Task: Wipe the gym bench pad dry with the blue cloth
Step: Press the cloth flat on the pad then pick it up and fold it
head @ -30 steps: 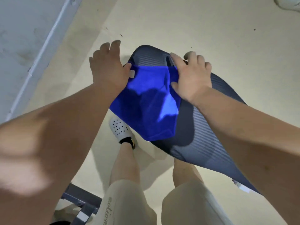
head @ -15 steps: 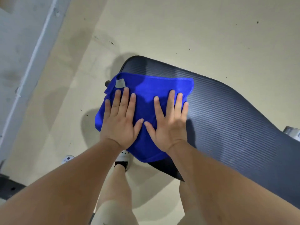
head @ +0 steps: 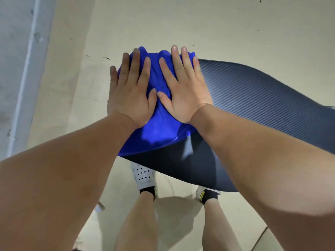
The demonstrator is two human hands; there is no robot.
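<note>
There, bunched blue cloth [head: 155, 131] across dark ribbed bench pad [head: 253, 98].

Gym — padded bench [head: 262, 98], bare pale floor [head: 181, 24].

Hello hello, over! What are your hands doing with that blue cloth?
Left hand and right hand flat, fingers spread, pressing blue cloth on bench pad. Cloth bunched at pad's end. Nothing in the way.
</note>
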